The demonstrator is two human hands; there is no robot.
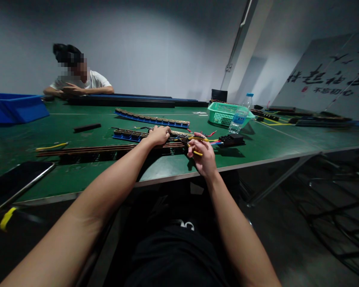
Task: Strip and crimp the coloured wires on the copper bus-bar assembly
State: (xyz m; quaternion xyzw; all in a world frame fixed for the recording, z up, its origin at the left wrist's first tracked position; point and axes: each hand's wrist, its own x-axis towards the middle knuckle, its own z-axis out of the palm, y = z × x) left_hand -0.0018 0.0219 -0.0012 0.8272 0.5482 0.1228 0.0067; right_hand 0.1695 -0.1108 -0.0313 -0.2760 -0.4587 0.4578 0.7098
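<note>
Hands are working close to the near edge of a green table point(77, 179). The left hand point(159, 135) is lying knuckles-up on the right end of a long brown strip point(107, 149), its fingers curled down over the strip and pressing on it. The strip is lying flat and running from that hand toward nine o'clock. The right hand point(204, 157), just at four o'clock of the left one, is pinching a yellow wire point(198, 138) between thumb and fingertips, with the other fingers loosely bent. The wire is arching over the hand from the strip's end, and a short piece is poking out below the fingers. At three o'clock of the right hand, coloured leads point(214, 142) are trailing to a black connector block point(231, 139).

At twelve o'clock of the left hand, two blue-backed strips point(151, 118) are lying one behind the other, the nearer one touching the knuckles. A green basket point(224, 113) and a water bottle point(239, 116) are standing side by side at two o'clock. A short black bar point(86, 127) and a loose yellow lead point(52, 146) are lying at nine to ten o'clock, a blue bin point(14, 107) farther out. A person point(77, 79) is sitting across the table at eleven o'clock, arms folded on its far edge.
</note>
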